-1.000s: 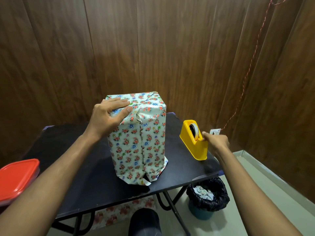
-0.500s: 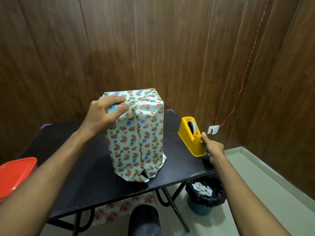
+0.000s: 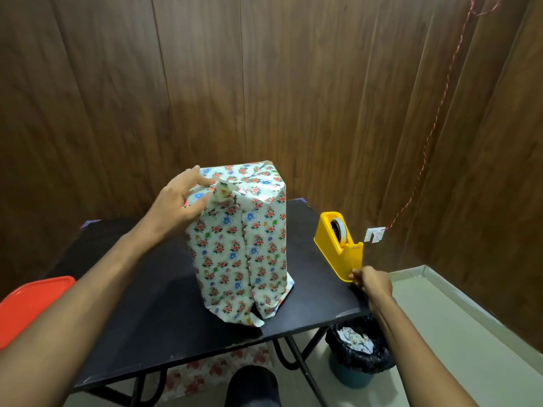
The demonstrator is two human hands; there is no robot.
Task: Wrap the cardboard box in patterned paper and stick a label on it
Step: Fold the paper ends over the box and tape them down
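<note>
Since the earlier frames, the right hand [image 3: 371, 282] has been drawn back from the top of the tape dispenser [image 3: 338, 245] to its near bottom corner, at the table edge. The left hand [image 3: 179, 207] has been kept on the upper left corner of the box [image 3: 238, 242], though a small flap of paper [image 3: 223, 193] is now seen sticking up beside its fingers.

Box: upright, tall, covered in white paper printed with red and blue flowers; stood on the black table [image 3: 141, 304], near the middle. A vertical seam is seen down the near face. Loose paper is splayed out at the base.

Left hand: laid against the top corner of the box, fingers curled over the folded paper, thumb pressed on the near face.

Right hand: fingers curled in a pinch just below the dispenser's front corner. What is pinched cannot be told with certainty; it may be a strip of tape, too thin to be made out.

Tape dispenser: yellow, placed on the right side of the table, apart from the box, a roll of tape seated in it.

Red lid [image 3: 26, 306]: seen at the left edge.

Bin [image 3: 357, 359]: lined with a black bag, placed on the floor under the table's right corner, paper scraps inside.

Red cord [image 3: 435, 118]: hung along the wooden wall to a small white fitting [image 3: 374, 234].
</note>
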